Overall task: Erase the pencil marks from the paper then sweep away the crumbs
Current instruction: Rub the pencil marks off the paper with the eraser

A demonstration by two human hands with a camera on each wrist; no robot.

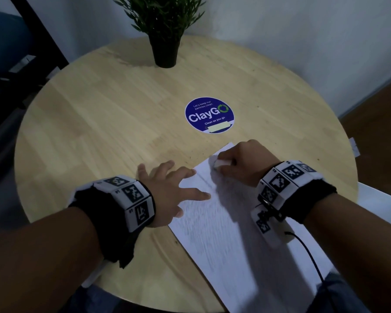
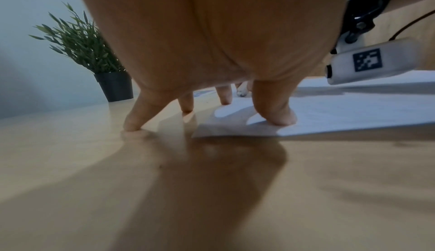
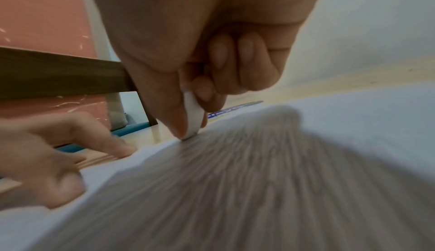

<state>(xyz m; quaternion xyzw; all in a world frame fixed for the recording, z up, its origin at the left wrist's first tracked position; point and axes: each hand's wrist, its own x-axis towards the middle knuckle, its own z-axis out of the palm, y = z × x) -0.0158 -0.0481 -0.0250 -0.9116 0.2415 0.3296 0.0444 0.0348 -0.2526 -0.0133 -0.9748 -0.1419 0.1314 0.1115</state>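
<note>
A white paper, covered in grey pencil marks, is lying at the near right of the round wooden tabletop, its near end running out over the tabletop's edge. The paper's left edge is being pressed down by the left hand, whose fingers are spread and straight: the thumb and one finger are resting on the sheet while the other fingertips are touching bare wood beside it, as seen in the left wrist view. Farther along, near the paper's far corner, a white eraser is being pinched between the thumb and curled fingers of the right hand, and its lower tip is being held against the sheet. A few dark specks are lying on the wood just beyond the paper's far edge. Beyond that, a round blue sticker is lying flat at mid-tabletop, and a potted plant is standing at the far edge.
</note>
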